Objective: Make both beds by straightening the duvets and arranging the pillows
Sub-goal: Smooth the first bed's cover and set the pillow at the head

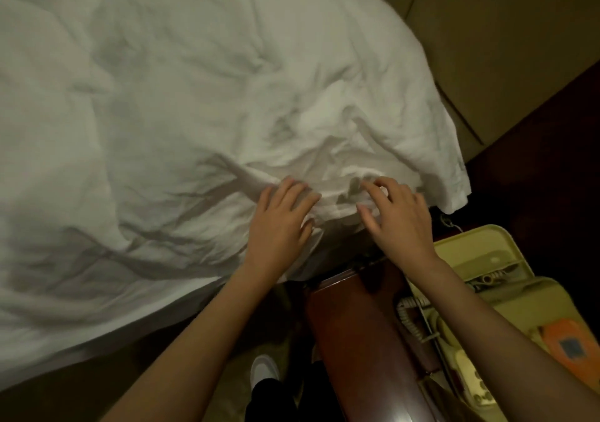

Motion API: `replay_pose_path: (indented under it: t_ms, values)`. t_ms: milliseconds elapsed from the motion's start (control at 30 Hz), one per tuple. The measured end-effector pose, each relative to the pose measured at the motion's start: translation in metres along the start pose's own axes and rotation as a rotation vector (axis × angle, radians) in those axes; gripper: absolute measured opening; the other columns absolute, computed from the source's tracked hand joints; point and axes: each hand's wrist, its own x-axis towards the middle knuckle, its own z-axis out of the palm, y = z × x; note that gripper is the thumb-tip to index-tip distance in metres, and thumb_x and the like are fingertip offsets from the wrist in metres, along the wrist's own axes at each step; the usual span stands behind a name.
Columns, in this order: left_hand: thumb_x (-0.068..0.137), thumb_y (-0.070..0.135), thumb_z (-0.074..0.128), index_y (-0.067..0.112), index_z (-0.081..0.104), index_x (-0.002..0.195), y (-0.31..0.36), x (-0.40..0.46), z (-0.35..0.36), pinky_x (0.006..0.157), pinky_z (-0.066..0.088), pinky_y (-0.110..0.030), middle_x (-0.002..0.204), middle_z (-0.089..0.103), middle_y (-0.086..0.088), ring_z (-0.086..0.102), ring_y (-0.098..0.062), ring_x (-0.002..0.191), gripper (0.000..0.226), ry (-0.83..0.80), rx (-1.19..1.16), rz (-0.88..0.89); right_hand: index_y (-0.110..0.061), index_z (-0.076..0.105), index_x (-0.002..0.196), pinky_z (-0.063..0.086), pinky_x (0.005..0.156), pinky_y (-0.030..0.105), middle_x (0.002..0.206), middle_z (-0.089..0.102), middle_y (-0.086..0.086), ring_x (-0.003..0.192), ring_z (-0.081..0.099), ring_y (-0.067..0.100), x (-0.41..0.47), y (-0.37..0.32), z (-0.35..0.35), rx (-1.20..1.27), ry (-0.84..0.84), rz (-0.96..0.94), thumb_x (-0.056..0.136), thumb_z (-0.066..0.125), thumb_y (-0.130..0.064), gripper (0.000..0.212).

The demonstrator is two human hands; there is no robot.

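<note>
Your left hand (279, 223) lay flat on the rumpled white duvet (181, 103) near the bed's edge, fingers straight and gripping nothing. Your right hand (397, 218) hovered just beside it with fingers spread and relaxed, also released, fingertips at the cloth. The duvet covered the bed, its corner hanging beside the wooden nightstand (360, 327), where a beige telephone (480, 295) sat.

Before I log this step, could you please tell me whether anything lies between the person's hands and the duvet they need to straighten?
Nothing visible does. The left hand rests directly on the wrinkled white duvet near its edge, and the right hand is at the same edge with fingers spread. The bedside table sits below both forearms, not in their way.
</note>
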Motion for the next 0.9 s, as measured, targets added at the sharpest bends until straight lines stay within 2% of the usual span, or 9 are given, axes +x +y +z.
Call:
replay_pose_path:
  t_ms: [100, 167, 233, 300, 400, 433, 500, 567, 900]
  values:
    - [0.084, 0.032, 0.053, 0.018, 0.06, 0.124, -0.004, 0.017, -0.049, 0.104, 0.035, -0.05, 0.129, 0.058, -0.007, 0.047, -0.028, 0.128, 0.043, -0.002, 0.066, 0.014, -0.015, 0.06, 0.122, 0.044, 0.074, 0.038, 0.117, 0.061, 0.009, 0.099, 0.06, 0.029, 0.014, -0.013, -0.037, 0.005, -0.002, 0.045, 0.089, 0.039, -0.043, 0.048]
    - [0.089, 0.03, 0.059, 0.021, 0.052, 0.134, -0.006, 0.03, -0.086, 0.112, 0.023, -0.048, 0.14, 0.05, -0.005, 0.035, -0.027, 0.138, 0.046, -0.052, 0.072, -0.021, -0.015, 0.058, 0.125, 0.044, 0.079, 0.039, 0.123, 0.06, 0.01, 0.107, 0.059, 0.029, 0.026, -0.02, -0.065, 0.007, -0.015, 0.058, 0.089, 0.037, -0.046, 0.052]
    - [0.095, 0.032, 0.052, 0.024, 0.043, 0.141, -0.01, 0.045, -0.122, 0.116, 0.009, -0.044, 0.15, 0.038, -0.001, 0.021, -0.024, 0.144, 0.048, -0.094, 0.08, -0.065, -0.015, 0.057, 0.129, 0.042, 0.086, 0.04, 0.131, 0.057, 0.009, 0.115, 0.055, 0.028, 0.041, -0.027, -0.093, 0.015, -0.025, 0.083, 0.089, 0.035, -0.048, 0.056]
    - [0.095, 0.035, 0.048, 0.024, 0.045, 0.14, -0.01, 0.057, -0.155, 0.115, 0.013, -0.046, 0.148, 0.04, -0.002, 0.024, -0.025, 0.143, 0.046, -0.113, 0.109, -0.068, -0.013, 0.056, 0.131, 0.039, 0.093, 0.042, 0.136, 0.054, 0.01, 0.122, 0.052, 0.027, 0.053, -0.032, -0.116, 0.041, -0.03, 0.112, 0.089, 0.035, -0.049, 0.059]
    - [0.086, 0.042, 0.04, 0.022, 0.063, 0.123, -0.009, 0.08, -0.204, 0.105, 0.033, -0.055, 0.13, 0.06, -0.005, 0.049, -0.031, 0.129, 0.048, -0.088, 0.138, -0.024, -0.014, 0.051, 0.136, 0.035, 0.103, 0.046, 0.141, 0.05, 0.008, 0.13, 0.046, 0.026, 0.071, -0.043, -0.144, 0.082, -0.017, 0.143, 0.089, 0.027, -0.056, 0.068]
    - [0.087, 0.043, 0.039, 0.023, 0.061, 0.125, -0.008, 0.088, -0.22, 0.108, 0.029, -0.054, 0.133, 0.057, -0.004, 0.045, -0.029, 0.132, 0.048, -0.096, 0.144, -0.013, -0.015, 0.047, 0.139, 0.03, 0.108, 0.045, 0.145, 0.046, 0.006, 0.135, 0.041, 0.024, 0.076, -0.049, -0.152, 0.088, -0.032, 0.152, 0.089, 0.023, -0.058, 0.07]
    - [0.096, 0.041, 0.04, 0.028, 0.045, 0.139, -0.008, 0.099, -0.246, 0.117, 0.008, -0.047, 0.15, 0.037, 0.002, 0.02, -0.022, 0.145, 0.046, -0.143, 0.155, -0.014, -0.021, 0.033, 0.147, 0.014, 0.115, 0.04, 0.154, 0.031, -0.001, 0.143, 0.025, 0.017, 0.085, -0.058, -0.166, 0.093, -0.099, 0.177, 0.095, 0.024, -0.059, 0.065]
    - [0.099, 0.039, 0.041, 0.03, 0.036, 0.144, -0.014, 0.109, -0.263, 0.118, -0.001, -0.043, 0.155, 0.027, 0.006, 0.007, -0.017, 0.147, 0.047, -0.147, 0.156, -0.007, -0.026, 0.022, 0.15, 0.006, 0.117, 0.037, 0.158, 0.019, -0.005, 0.146, 0.013, 0.012, 0.094, -0.067, -0.176, 0.079, -0.149, 0.176, 0.098, 0.029, -0.056, 0.06]
    - [0.099, 0.039, 0.042, 0.032, 0.034, 0.144, -0.09, 0.187, -0.327, 0.117, -0.002, -0.041, 0.155, 0.027, 0.006, 0.006, -0.015, 0.147, 0.047, -0.207, 0.208, 0.222, -0.029, 0.018, 0.15, 0.003, 0.117, 0.037, 0.159, 0.014, -0.007, 0.146, 0.008, 0.011, 0.162, -0.136, -0.2, 0.066, -0.107, 0.438, 0.096, 0.025, -0.059, 0.062]
